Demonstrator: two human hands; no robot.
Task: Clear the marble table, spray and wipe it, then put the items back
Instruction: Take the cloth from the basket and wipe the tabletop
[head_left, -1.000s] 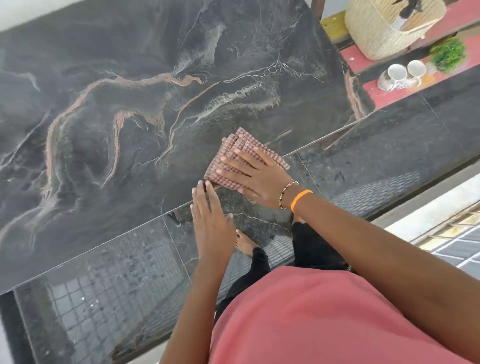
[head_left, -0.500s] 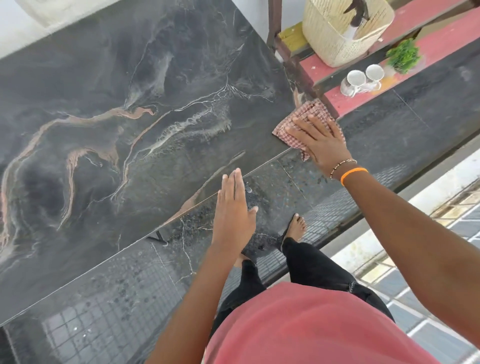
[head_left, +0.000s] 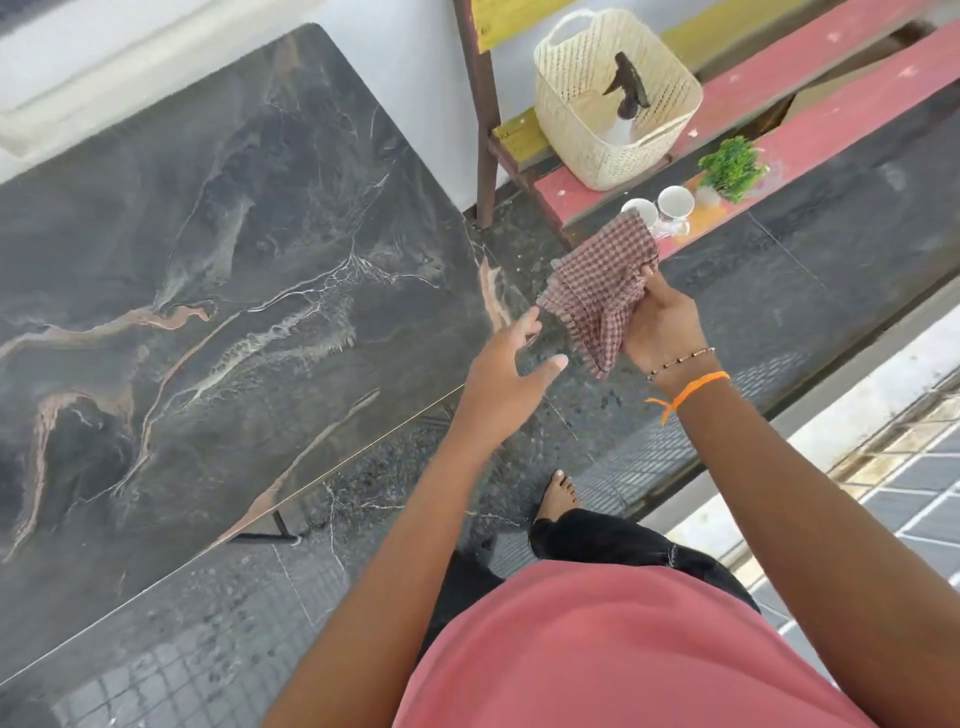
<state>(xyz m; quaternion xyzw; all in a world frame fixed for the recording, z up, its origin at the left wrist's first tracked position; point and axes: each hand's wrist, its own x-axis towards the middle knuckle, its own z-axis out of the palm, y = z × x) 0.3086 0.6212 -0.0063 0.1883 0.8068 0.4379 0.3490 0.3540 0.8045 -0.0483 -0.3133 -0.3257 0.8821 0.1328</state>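
The dark marble table (head_left: 218, 270) with pale and tan veins fills the left of the head view, and nothing lies on it. My right hand (head_left: 662, 325) holds a crumpled red-checked cloth (head_left: 602, 283) in the air past the table's right end. My left hand (head_left: 506, 374) hovers open just off the table's right corner, fingers spread, close to the cloth but not touching it. On a red bench (head_left: 810, 73) to the right stand two white cups (head_left: 660, 208), a small green plant (head_left: 732, 166) and a cream basket (head_left: 587, 135) with a spray bottle (head_left: 626, 91) inside.
A brown wooden post (head_left: 475, 104) rises between table and bench. Dark speckled floor tiles (head_left: 841, 260) run under and beside the table. My bare foot (head_left: 558, 493) stands near the table's front edge. A pale step and grated tiles lie at the far right.
My right hand has lifted the cloth off the table's right end and bunched it in the air. My left hand has left the table's front edge and risen toward the cloth.
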